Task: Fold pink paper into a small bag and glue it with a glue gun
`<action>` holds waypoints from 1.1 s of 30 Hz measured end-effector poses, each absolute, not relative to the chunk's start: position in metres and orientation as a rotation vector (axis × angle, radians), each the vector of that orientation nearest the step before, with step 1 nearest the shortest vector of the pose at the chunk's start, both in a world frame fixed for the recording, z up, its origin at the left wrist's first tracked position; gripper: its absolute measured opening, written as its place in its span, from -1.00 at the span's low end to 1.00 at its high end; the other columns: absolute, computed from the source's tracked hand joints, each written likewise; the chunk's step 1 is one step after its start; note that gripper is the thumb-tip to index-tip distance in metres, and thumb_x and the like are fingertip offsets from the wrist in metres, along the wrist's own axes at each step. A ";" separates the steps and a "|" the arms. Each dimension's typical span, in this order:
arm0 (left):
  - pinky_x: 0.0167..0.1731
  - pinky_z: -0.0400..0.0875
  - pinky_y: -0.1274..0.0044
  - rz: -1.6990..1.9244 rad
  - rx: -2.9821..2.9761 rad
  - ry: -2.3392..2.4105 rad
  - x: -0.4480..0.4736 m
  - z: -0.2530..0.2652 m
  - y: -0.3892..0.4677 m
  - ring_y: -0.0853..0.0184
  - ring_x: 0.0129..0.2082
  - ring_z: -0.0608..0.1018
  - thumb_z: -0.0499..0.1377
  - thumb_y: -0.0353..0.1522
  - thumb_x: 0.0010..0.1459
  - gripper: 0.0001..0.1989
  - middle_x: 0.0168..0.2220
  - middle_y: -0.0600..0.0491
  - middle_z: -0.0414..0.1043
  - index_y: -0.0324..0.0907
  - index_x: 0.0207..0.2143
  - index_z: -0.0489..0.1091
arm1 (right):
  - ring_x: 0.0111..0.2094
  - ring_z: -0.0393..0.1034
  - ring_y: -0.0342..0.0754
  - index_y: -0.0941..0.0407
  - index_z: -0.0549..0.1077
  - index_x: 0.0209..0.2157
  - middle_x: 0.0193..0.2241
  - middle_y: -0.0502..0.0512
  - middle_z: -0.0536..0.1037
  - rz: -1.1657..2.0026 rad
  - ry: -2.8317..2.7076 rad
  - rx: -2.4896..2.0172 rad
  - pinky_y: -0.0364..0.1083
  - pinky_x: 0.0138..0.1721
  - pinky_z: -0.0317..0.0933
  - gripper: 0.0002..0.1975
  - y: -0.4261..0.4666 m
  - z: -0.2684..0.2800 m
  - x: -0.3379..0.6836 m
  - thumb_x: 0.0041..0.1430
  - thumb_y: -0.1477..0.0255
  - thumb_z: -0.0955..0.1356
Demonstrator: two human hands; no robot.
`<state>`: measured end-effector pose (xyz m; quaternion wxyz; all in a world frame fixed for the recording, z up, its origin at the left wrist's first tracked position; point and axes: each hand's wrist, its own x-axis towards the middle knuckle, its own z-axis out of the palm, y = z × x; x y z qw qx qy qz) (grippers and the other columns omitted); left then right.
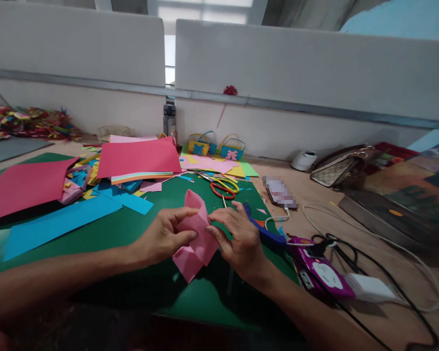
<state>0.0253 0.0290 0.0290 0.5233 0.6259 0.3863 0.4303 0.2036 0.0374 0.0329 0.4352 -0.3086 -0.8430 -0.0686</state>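
Note:
A folded piece of pink paper (196,234) is held up over the green mat between both hands. My left hand (164,234) pinches its left side, thumb in front and index finger along the upper edge. On the other side, my right hand (239,239) has thumb and index finger closed on the paper's right edge. Just beyond the right hand lie scissors with red and yellow handles (223,187). A blue glue gun (265,234) rests close to the right wrist.
Blue paper strips (64,224) and red sheets (139,158) cover the left side. Small paper bags (232,148) stand at the back. To the right are a phone (280,191), a purple power strip (318,268) with looping cables, and a handbag (340,168).

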 end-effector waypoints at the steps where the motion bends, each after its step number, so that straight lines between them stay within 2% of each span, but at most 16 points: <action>1: -0.60 0.27 0.65 1.015 1.533 0.930 0.025 0.030 0.028 0.51 -0.60 0.31 0.18 -0.33 -0.04 -0.69 -0.53 0.15 0.32 -0.27 -0.21 0.38 | -0.35 0.42 -0.08 0.11 0.35 -0.33 -0.42 0.05 0.52 -0.164 -2.105 -0.772 0.06 -0.05 0.07 -0.96 0.037 0.033 0.204 0.14 0.51 0.29; 4: -0.64 0.12 0.66 0.991 1.637 0.957 0.023 0.036 0.027 0.52 -0.62 0.20 0.11 -0.24 0.06 -0.75 -0.62 0.16 0.20 -0.27 -0.45 0.43 | -0.35 0.42 -0.09 0.11 0.36 -0.34 -0.42 0.05 0.52 -0.146 -2.137 -0.777 0.06 -0.05 0.06 -0.96 0.037 0.032 0.203 0.15 0.51 0.28; 7: -0.67 0.00 0.66 0.964 1.641 0.992 0.022 0.040 0.028 0.54 -0.65 0.09 0.09 -0.20 0.08 -0.62 -0.70 0.20 0.00 -0.24 -0.69 0.23 | -0.36 0.41 -0.09 0.11 0.37 -0.35 -0.43 0.04 0.52 -0.157 -2.162 -0.760 0.06 -0.05 0.07 -0.94 0.036 0.032 0.201 0.15 0.51 0.27; 9: -0.66 0.04 0.67 0.912 1.560 0.972 0.021 0.040 0.030 0.54 -0.65 0.13 0.10 -0.19 0.06 -0.62 -0.69 0.21 0.02 -0.23 -0.69 0.19 | -0.36 0.41 -0.09 0.11 0.37 -0.35 -0.44 0.04 0.53 -0.175 -2.162 -0.753 0.05 -0.06 0.07 -0.93 0.036 0.032 0.200 0.16 0.52 0.26; 12: -0.58 0.16 0.67 0.868 1.424 0.878 0.021 0.038 0.031 0.53 -0.60 0.23 0.16 -0.22 0.01 -0.74 -0.60 0.19 0.19 -0.24 -0.53 0.30 | -0.37 0.41 -0.09 0.12 0.37 -0.33 -0.43 0.05 0.54 -0.209 -2.165 -0.744 0.04 -0.06 0.08 -0.88 0.036 0.031 0.200 0.17 0.54 0.23; 15: -0.54 0.19 0.67 0.812 1.357 0.806 0.021 0.038 0.030 0.53 -0.57 0.28 0.21 -0.25 -0.02 -0.77 -0.53 0.17 0.26 -0.26 -0.39 0.36 | -0.35 0.42 -0.09 0.14 0.38 -0.26 -0.39 0.08 0.55 -0.279 -2.198 -0.720 0.05 -0.04 0.06 -0.82 0.036 0.029 0.201 0.18 0.58 0.19; 17: -0.56 0.20 0.67 0.783 1.285 0.812 0.022 0.038 0.028 0.54 -0.58 0.29 0.22 -0.24 -0.01 -0.75 -0.54 0.16 0.28 -0.27 -0.40 0.36 | -0.33 0.42 -0.07 0.17 0.38 -0.22 -0.36 0.12 0.55 -0.323 -2.239 -0.693 0.06 -0.03 0.04 -0.79 0.036 0.028 0.202 0.18 0.59 0.18; 20: -0.61 0.19 0.67 0.780 1.111 0.812 0.022 0.036 0.028 0.56 -0.65 0.27 0.23 -0.18 -0.02 -0.67 -0.62 0.17 0.23 -0.28 -0.56 0.29 | -0.28 0.42 -0.06 0.21 0.37 -0.16 -0.31 0.17 0.55 -0.308 -2.303 -0.671 0.09 0.02 0.00 -0.75 0.034 0.026 0.202 0.20 0.58 0.15; 23: -0.60 0.24 0.64 0.784 1.015 0.731 0.023 0.033 0.030 0.52 -0.66 0.33 0.22 -0.17 -0.01 -0.65 -0.66 0.14 0.28 -0.27 -0.60 0.29 | -0.21 0.41 0.00 0.25 0.33 -0.10 -0.26 0.23 0.54 -0.243 -2.341 -0.649 0.13 0.05 -0.02 -0.70 0.030 0.029 0.203 0.26 0.38 0.15; 25: -0.57 0.30 0.61 0.797 0.997 0.693 0.024 0.032 0.031 0.48 -0.63 0.41 0.21 -0.19 0.00 -0.69 -0.62 0.08 0.37 -0.28 -0.56 0.34 | -0.17 0.40 0.05 0.29 0.30 -0.06 -0.23 0.29 0.53 -0.233 -2.346 -0.617 0.15 0.05 0.00 -0.49 0.028 0.030 0.204 0.21 0.13 0.15; 27: -0.56 0.32 0.61 0.817 0.972 0.689 0.025 0.031 0.032 0.46 -0.62 0.44 0.22 -0.22 -0.01 -0.72 -0.60 0.06 0.41 -0.28 -0.56 0.35 | -0.12 0.38 0.11 0.30 0.28 -0.04 -0.20 0.35 0.52 -0.277 -2.354 -0.587 0.17 0.04 0.02 -0.32 0.026 0.031 0.205 0.11 -0.03 0.15; 29: -0.55 0.34 0.60 0.842 0.947 0.702 0.026 0.032 0.031 0.45 -0.62 0.45 0.24 -0.24 -0.03 -0.72 -0.61 0.06 0.42 -0.28 -0.59 0.34 | -0.10 0.37 0.14 0.32 0.26 -0.01 -0.17 0.38 0.50 -0.375 -2.366 -0.588 0.18 0.01 0.05 -0.35 0.026 0.030 0.207 0.11 0.03 0.21; 33: -0.45 0.38 0.56 0.846 0.957 0.738 0.027 0.031 0.030 0.41 -0.55 0.48 0.24 -0.23 -0.05 -0.72 -0.56 0.03 0.46 -0.31 -0.54 0.40 | -0.15 0.40 0.11 0.36 0.26 -0.02 -0.19 0.38 0.51 -0.546 -2.312 -0.653 0.15 -0.06 0.13 -0.61 0.028 0.026 0.210 0.12 0.49 0.22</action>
